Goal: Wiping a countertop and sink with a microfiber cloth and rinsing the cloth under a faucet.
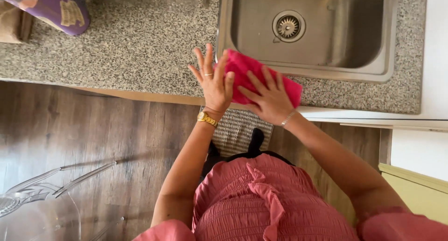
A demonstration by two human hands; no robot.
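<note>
Right now we are pressing our right hand (269,98) flat, fingers spread, on top of a pink cloth (261,77), not gripping it but pinning it down. Our left hand (213,80) is lifting open just beside it, fingers fanned and raised, its thumb side touching the cloth's left edge and closing on nothing. The cloth is lying on the speckled table (140,49), right along the front lip of the steel sink (317,31), with its far corner overlapping the sink's rim. We are working close to the table's front edge, which is running just under our wrists. To the left the granite is stretching open until a purple bag (56,7) near the far corner. To the right a narrow strip of granite is running between the sink and the front edge. Below us a woven mat (235,129) is lying on the wooden floor (93,129), and a clear chair (42,203) is standing well apart at our left.
</note>
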